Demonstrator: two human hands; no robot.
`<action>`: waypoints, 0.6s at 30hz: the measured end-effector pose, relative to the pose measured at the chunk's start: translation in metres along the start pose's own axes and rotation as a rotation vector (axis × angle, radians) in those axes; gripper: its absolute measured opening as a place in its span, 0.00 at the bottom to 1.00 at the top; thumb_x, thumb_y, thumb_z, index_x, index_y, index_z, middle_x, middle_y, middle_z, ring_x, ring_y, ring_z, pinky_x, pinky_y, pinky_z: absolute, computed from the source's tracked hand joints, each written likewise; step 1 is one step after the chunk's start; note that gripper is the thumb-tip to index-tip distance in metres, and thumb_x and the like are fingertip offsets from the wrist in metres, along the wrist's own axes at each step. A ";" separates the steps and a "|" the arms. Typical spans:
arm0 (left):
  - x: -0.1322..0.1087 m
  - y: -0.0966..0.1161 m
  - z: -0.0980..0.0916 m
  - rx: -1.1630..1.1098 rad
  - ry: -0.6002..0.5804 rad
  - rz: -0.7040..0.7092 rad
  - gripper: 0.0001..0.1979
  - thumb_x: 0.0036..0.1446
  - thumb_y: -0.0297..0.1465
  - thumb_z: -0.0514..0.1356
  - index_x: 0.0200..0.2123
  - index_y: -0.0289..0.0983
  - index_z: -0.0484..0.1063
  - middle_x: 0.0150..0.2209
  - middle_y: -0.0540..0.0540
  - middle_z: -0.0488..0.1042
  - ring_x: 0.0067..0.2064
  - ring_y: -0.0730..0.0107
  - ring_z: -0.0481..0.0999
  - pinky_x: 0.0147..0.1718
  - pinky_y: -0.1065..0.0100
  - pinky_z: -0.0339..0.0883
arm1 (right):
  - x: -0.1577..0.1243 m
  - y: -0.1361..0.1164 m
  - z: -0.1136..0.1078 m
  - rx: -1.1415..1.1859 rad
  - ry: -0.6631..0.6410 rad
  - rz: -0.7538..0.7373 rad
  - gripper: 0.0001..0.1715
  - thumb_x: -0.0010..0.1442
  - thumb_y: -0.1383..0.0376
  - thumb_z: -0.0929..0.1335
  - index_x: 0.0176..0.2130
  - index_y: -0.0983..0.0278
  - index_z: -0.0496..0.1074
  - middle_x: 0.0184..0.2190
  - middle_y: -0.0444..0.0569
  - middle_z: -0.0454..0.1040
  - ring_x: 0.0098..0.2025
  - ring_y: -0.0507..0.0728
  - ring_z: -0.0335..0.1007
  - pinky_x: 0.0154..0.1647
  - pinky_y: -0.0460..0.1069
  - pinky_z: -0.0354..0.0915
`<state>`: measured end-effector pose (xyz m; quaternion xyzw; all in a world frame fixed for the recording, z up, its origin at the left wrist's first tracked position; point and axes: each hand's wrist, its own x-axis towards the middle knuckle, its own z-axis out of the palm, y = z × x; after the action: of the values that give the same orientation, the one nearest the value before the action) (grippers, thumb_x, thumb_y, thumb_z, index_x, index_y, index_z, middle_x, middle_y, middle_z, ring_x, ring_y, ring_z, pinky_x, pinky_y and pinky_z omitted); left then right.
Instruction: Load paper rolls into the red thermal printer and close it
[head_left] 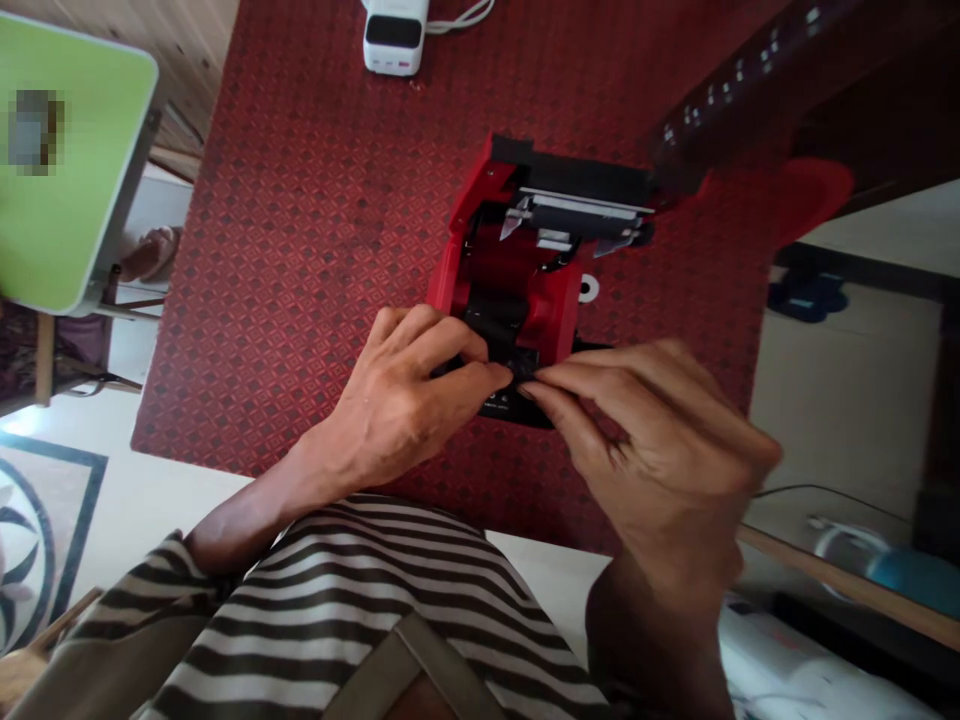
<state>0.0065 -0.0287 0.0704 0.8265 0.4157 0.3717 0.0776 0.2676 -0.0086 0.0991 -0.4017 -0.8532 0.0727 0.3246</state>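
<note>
A red and black machine (551, 310) with its hinged cover raised lies before me, with the look of a printer. Inside the cover shows a dark roller (585, 218) with clear tabs near its ends. My left hand (409, 395) rests at the machine's front left, fingers curled, thumb and index finger closed at its black front edge. From the right, my right hand (652, 430) meets it there with thumb and index finger pinched together. Whatever sits between the fingertips is dark and too small to make out.
A white device (394, 40) with a dark panel and a cable stands at the table's far side. A white ring (588, 288) lies right of the machine. Overhead at right hangs a dark, shiny long shape (742, 85). A green table (75, 150) stands to the left.
</note>
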 end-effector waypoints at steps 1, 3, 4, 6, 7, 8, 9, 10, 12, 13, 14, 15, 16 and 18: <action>-0.001 0.000 0.001 0.009 0.001 0.002 0.06 0.91 0.26 0.69 0.60 0.40 0.88 0.52 0.46 0.92 0.52 0.58 0.85 0.52 0.54 0.73 | 0.001 0.002 -0.004 -0.014 -0.004 -0.004 0.11 0.80 0.68 0.83 0.49 0.52 0.85 0.40 0.44 0.90 0.40 0.63 0.86 0.44 0.60 0.79; -0.002 0.000 0.001 0.021 0.008 0.007 0.07 0.91 0.25 0.69 0.58 0.41 0.88 0.52 0.46 0.92 0.52 0.58 0.84 0.52 0.54 0.73 | 0.009 0.007 -0.012 -0.063 0.028 -0.010 0.08 0.79 0.63 0.85 0.47 0.52 0.87 0.39 0.45 0.90 0.39 0.63 0.85 0.44 0.60 0.78; -0.002 0.000 0.001 0.026 0.010 0.009 0.07 0.90 0.24 0.69 0.57 0.41 0.88 0.52 0.46 0.92 0.52 0.58 0.84 0.52 0.54 0.73 | 0.015 0.011 -0.015 -0.100 0.069 -0.011 0.07 0.79 0.58 0.85 0.48 0.53 0.89 0.40 0.46 0.91 0.41 0.64 0.87 0.47 0.61 0.79; -0.002 0.001 0.002 0.035 0.014 0.012 0.08 0.89 0.23 0.69 0.56 0.41 0.88 0.51 0.45 0.92 0.52 0.57 0.84 0.51 0.54 0.74 | 0.032 0.019 -0.018 -0.162 0.165 0.005 0.13 0.83 0.49 0.82 0.56 0.55 0.93 0.50 0.54 0.95 0.52 0.70 0.92 0.61 0.65 0.82; -0.002 0.002 0.002 0.041 0.015 0.014 0.08 0.89 0.22 0.69 0.56 0.40 0.88 0.51 0.45 0.92 0.51 0.57 0.83 0.51 0.54 0.74 | 0.041 0.023 -0.017 -0.179 0.193 0.019 0.21 0.86 0.46 0.78 0.62 0.57 0.93 0.58 0.58 0.95 0.61 0.74 0.93 0.70 0.68 0.81; -0.002 0.003 0.002 0.050 0.018 0.016 0.08 0.89 0.22 0.69 0.56 0.41 0.88 0.50 0.45 0.92 0.51 0.57 0.83 0.51 0.54 0.74 | 0.051 0.028 -0.014 -0.176 0.196 0.028 0.26 0.89 0.46 0.75 0.70 0.58 0.91 0.67 0.61 0.93 0.70 0.77 0.90 0.77 0.71 0.78; -0.002 0.004 0.003 0.059 0.021 0.017 0.09 0.89 0.22 0.69 0.56 0.41 0.88 0.50 0.45 0.91 0.51 0.57 0.83 0.51 0.54 0.74 | 0.059 0.033 -0.010 -0.170 0.177 0.013 0.30 0.91 0.46 0.72 0.76 0.59 0.87 0.74 0.61 0.90 0.76 0.78 0.87 0.81 0.72 0.77; -0.002 0.005 0.004 0.068 0.028 0.017 0.08 0.89 0.22 0.69 0.56 0.41 0.88 0.49 0.45 0.91 0.50 0.57 0.83 0.51 0.54 0.74 | 0.067 0.038 -0.005 -0.159 0.143 0.001 0.32 0.93 0.47 0.70 0.80 0.60 0.84 0.78 0.61 0.88 0.79 0.78 0.85 0.83 0.72 0.77; -0.002 0.007 0.005 0.083 0.042 0.013 0.08 0.89 0.22 0.69 0.55 0.40 0.88 0.48 0.46 0.90 0.49 0.57 0.82 0.51 0.54 0.74 | 0.074 0.042 0.003 -0.155 0.083 -0.020 0.30 0.94 0.49 0.68 0.80 0.59 0.83 0.76 0.60 0.90 0.77 0.75 0.88 0.81 0.71 0.79; -0.002 0.008 0.006 0.088 0.048 0.011 0.08 0.88 0.22 0.69 0.55 0.40 0.88 0.47 0.46 0.90 0.49 0.58 0.82 0.50 0.54 0.73 | 0.074 0.041 0.005 -0.152 0.063 -0.019 0.28 0.94 0.50 0.68 0.78 0.58 0.85 0.72 0.60 0.92 0.74 0.74 0.90 0.79 0.71 0.80; -0.002 0.009 0.007 0.091 0.054 0.010 0.08 0.88 0.22 0.70 0.55 0.40 0.88 0.47 0.46 0.89 0.49 0.58 0.82 0.50 0.54 0.73 | 0.071 0.038 0.006 -0.148 0.059 -0.011 0.25 0.94 0.52 0.68 0.75 0.57 0.86 0.69 0.59 0.94 0.71 0.73 0.92 0.77 0.71 0.81; -0.003 0.009 0.008 0.092 0.059 0.008 0.08 0.88 0.22 0.70 0.55 0.40 0.88 0.47 0.46 0.89 0.49 0.58 0.81 0.50 0.54 0.73 | 0.067 0.034 0.006 -0.141 0.068 -0.002 0.22 0.94 0.55 0.68 0.73 0.54 0.88 0.66 0.57 0.95 0.68 0.72 0.94 0.74 0.71 0.82; -0.003 0.009 0.008 0.092 0.066 0.007 0.07 0.88 0.22 0.70 0.55 0.40 0.88 0.47 0.46 0.89 0.49 0.58 0.81 0.51 0.54 0.73 | 0.061 0.029 0.005 -0.131 0.080 0.008 0.21 0.94 0.58 0.68 0.70 0.52 0.89 0.64 0.55 0.96 0.66 0.71 0.94 0.72 0.70 0.83; -0.004 0.009 0.008 0.090 0.072 0.014 0.07 0.88 0.22 0.70 0.55 0.39 0.88 0.47 0.46 0.88 0.49 0.58 0.81 0.51 0.54 0.73 | 0.046 0.018 0.000 -0.088 0.091 0.007 0.19 0.92 0.61 0.69 0.67 0.51 0.90 0.61 0.52 0.97 0.61 0.70 0.96 0.66 0.69 0.85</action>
<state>0.0163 -0.0359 0.0669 0.8181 0.4288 0.3825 0.0228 0.2571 0.0372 0.1150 -0.4214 -0.8386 0.0180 0.3447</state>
